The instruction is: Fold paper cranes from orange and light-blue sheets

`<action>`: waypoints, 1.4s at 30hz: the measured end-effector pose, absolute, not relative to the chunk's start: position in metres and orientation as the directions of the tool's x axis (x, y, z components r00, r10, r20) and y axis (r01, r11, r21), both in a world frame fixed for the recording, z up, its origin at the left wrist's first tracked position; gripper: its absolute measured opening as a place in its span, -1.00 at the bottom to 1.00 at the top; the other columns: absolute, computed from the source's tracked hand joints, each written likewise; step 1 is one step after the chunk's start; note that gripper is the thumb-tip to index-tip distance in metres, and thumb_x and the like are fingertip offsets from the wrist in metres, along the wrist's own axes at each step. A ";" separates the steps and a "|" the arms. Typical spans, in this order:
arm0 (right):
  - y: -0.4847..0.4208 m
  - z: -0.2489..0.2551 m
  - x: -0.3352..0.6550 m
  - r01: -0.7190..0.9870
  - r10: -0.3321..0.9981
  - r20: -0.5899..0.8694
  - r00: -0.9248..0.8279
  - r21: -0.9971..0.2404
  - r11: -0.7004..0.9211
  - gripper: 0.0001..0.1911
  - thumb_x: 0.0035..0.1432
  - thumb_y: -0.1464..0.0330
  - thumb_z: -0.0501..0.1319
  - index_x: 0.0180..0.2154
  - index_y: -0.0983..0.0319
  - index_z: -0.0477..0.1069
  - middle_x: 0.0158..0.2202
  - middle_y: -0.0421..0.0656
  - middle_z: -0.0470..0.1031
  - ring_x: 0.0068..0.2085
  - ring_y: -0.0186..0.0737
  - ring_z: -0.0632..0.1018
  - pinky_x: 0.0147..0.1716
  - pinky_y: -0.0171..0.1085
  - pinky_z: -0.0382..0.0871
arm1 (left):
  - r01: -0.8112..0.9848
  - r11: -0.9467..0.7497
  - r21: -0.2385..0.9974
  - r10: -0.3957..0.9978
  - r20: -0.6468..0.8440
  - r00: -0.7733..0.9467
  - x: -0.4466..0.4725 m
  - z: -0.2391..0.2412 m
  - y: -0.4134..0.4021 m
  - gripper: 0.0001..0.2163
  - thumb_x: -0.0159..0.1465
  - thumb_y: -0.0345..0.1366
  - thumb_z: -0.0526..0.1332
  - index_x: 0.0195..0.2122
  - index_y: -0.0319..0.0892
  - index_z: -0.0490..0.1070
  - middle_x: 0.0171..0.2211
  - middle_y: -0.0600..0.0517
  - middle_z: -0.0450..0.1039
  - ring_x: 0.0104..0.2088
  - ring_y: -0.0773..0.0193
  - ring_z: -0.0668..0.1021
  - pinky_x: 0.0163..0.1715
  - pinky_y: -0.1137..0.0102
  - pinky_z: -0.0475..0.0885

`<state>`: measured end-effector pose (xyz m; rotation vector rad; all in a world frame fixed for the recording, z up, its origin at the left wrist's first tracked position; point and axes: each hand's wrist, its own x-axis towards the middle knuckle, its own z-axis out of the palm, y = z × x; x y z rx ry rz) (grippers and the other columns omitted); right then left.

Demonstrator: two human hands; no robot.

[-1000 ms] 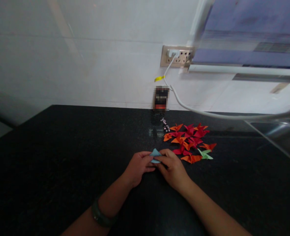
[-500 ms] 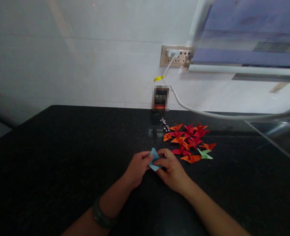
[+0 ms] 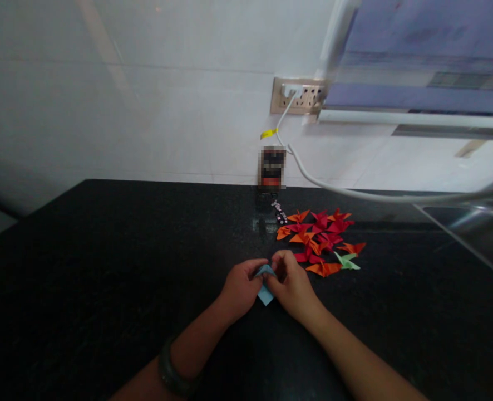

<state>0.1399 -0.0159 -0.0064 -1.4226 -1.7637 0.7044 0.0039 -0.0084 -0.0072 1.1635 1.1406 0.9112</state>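
Observation:
A small light blue folded paper (image 3: 265, 289) is pinched between both my hands just above the black countertop (image 3: 104, 262). My left hand (image 3: 241, 288) grips its left side with thumb and fingers closed. My right hand (image 3: 290, 285) holds its right side, fingers curled over the top. A dark band circles my left wrist. Just beyond my right hand lies a pile of several folded paper pieces (image 3: 319, 236) in red and orange, with one pale green piece (image 3: 346, 260) at its near right edge.
A small dark container (image 3: 272, 167) stands against the white tiled wall. A white cable (image 3: 355, 192) runs from a wall socket (image 3: 299, 96) off to the right. A steel sink (image 3: 476, 223) lies at the right, under a window ledge.
The blue paper has been turned and drawn closer between my hands; its point now hangs downward. Both hands have shifted slightly toward me.

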 end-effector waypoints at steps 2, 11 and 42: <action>-0.016 -0.007 0.139 0.571 0.954 0.255 -0.155 -0.766 0.297 -0.84 -0.03 0.48 0.14 -0.32 0.21 0.29 -0.50 -0.25 0.31 -0.49 -0.34 0.37 -0.52 -0.37 0.25 | -0.002 0.177 0.984 0.957 -0.171 0.236 0.005 -0.010 -0.009 -0.69 -0.01 -0.49 0.16 -0.20 -0.17 0.43 -0.22 -0.04 0.47 -0.23 0.18 0.47 -0.19 0.33 0.31; -0.014 -0.002 0.143 0.538 0.927 0.357 -0.111 -0.763 0.358 -0.85 0.09 0.41 0.08 -0.48 0.25 0.37 -0.51 -0.19 0.33 -0.44 -0.31 0.38 -0.45 -0.34 0.25 | -0.284 0.345 0.895 0.923 -0.269 0.276 0.008 0.001 -0.010 -0.68 -0.01 -0.37 0.26 -0.19 -0.26 0.38 -0.20 -0.11 0.45 -0.20 0.16 0.47 -0.13 0.27 0.29; -0.016 0.001 0.140 0.439 0.925 0.374 -0.069 -0.821 0.364 -0.85 0.07 0.41 0.08 -0.41 0.23 0.42 -0.48 -0.17 0.35 -0.45 -0.32 0.39 -0.50 -0.35 0.28 | -0.259 0.379 0.889 0.892 -0.276 0.359 0.006 0.004 -0.013 -0.72 -0.01 -0.23 0.26 -0.29 -0.29 0.43 -0.49 0.02 0.44 -0.51 0.36 0.43 -0.47 0.44 0.32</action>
